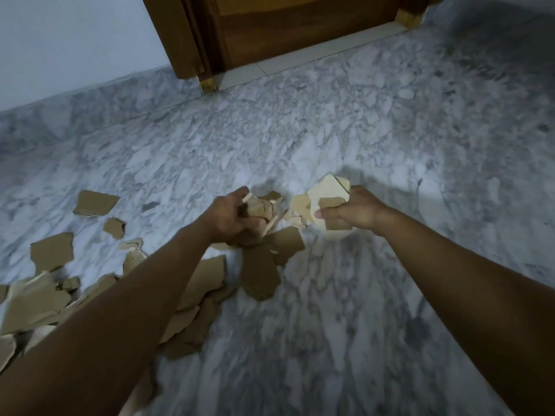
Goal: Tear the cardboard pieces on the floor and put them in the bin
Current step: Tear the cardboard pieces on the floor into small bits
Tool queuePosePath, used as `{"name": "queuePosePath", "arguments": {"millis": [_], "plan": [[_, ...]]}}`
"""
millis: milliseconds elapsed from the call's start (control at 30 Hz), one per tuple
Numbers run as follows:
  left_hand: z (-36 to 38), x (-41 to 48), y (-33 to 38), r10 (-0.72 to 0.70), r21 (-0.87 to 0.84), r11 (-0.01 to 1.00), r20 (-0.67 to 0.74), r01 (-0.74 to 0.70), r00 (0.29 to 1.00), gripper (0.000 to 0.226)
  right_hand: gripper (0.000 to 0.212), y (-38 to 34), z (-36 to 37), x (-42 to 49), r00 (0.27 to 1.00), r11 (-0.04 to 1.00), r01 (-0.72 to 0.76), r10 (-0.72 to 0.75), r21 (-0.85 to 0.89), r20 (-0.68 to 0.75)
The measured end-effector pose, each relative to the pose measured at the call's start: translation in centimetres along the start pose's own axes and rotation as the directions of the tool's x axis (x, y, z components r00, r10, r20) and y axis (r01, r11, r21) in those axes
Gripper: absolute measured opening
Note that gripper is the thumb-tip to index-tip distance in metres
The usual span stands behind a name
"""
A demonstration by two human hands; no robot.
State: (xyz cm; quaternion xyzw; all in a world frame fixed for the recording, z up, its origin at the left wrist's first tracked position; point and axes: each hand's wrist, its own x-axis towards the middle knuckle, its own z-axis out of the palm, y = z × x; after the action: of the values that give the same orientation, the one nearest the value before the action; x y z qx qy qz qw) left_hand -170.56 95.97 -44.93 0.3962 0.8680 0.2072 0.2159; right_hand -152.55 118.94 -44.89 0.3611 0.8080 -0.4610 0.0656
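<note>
Two bare forearms are seen reaching forward and down over a grey-veined marble floor (345, 340). Nearest the camera, at lower left, a heap of torn brown cardboard pieces (33, 304) is spread on the floor, partly covered by the left forearm; further pieces lie overlapped under and just right of that arm, one larger fragment (259, 274) lying below the left hand.

The left hand (228, 219) is closed in a fist around a bunch of crumpled cardboard scraps (259, 208), whose edges stick out past the fingers. The right hand (356, 210) is closed on a few paler flat pieces (329, 190), the thumb pressed on a small brown piece at the front. The two hands are held apart, with loose pale scraps (295, 211) seen between them; whether these rest on the floor or hang from the held bunches cannot be told.

Farther left, separate single pieces (94, 202) lie well apart on the floor.

At the far edge, a brown wooden door (300, 28) in its frame is recorded, with a pale threshold strip (315, 54) at its foot and a white wall (69, 40) to its left.
</note>
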Motion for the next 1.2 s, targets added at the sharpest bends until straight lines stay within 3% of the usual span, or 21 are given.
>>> {"name": "queuePosePath", "arguments": {"millis": [100, 167, 267, 367, 600, 767, 900, 1000, 1067, 1200], "plan": [[-3.1, -1.2, -1.4, -0.141, -0.165, 0.978, -0.075, 0.128, 0.987, 0.052, 0.087, -2.3, 1.7, 0.8, 0.985, 0.982, 0.089, -0.061, -0.168, 0.161], [-4.5, -2.1, -2.5, -0.178, -0.191, 0.968, -0.059, 0.164, 0.982, 0.044, 0.085, -3.6, 3.4, 1.3, 0.979, 0.961, 0.096, -0.044, -0.259, 0.199], [-5.6, -2.8, -2.5, -0.175, -0.175, 0.967, 0.067, 0.184, 0.982, 0.019, 0.08, -3.9, 5.4, 2.6, 0.999, 0.969, 0.007, 0.002, -0.248, 0.037], [-6.0, -1.8, -2.0, -0.163, -0.193, 0.964, 0.109, 0.182, 0.981, 0.015, 0.074, -3.7, 6.6, 3.2, 0.998, 0.985, -0.009, -0.003, -0.171, -0.069], [-3.6, 3.1, -0.8, -0.18, -0.065, 0.979, 0.185, 0.195, 0.966, 0.045, 0.066, -2.5, 7.4, 3.2, 0.997, 0.999, -0.022, 0.019, -0.035, -0.072], [-0.8, 7.4, 0.2, -0.165, 0.036, 0.986, 0.187, 0.162, 0.968, 0.048, 0.03, -1.5, 3.1, 2.1, 0.997, 0.997, 0.07, -0.071, 0.039, 0.029], [1.7, 8.8, 0.5, -0.267, 0.27, 0.937, 0.142, 0.222, 0.953, 0.069, 0.049, 0.6, 0.4, 2.4, 0.987, 0.971, 0.155, -0.146, -0.183, 0.066], [1.8, 9.0, 0.6, -0.265, 0.257, 0.94, 0.133, 0.225, 0.955, 0.063, 0.054, 1.3, 0.0, 2.3, 0.99, 0.956, 0.141, -0.139, -0.258, 0.029], [2.1, 8.6, 0.7, -0.241, 0.204, 0.956, 0.15, 0.209, 0.959, 0.072, 0.05, 1.3, 0.1, 2.1, 0.996, 0.948, 0.093, -0.087, -0.304, 0.033], [1.6, 7.0, 1.8, -0.167, 0.068, 0.984, 0.002, 0.167, 0.986, 0.056, 0.038, -0.3, 0.0, 2.3, 0.994, 0.98, 0.065, -0.047, -0.188, 0.096]]}}
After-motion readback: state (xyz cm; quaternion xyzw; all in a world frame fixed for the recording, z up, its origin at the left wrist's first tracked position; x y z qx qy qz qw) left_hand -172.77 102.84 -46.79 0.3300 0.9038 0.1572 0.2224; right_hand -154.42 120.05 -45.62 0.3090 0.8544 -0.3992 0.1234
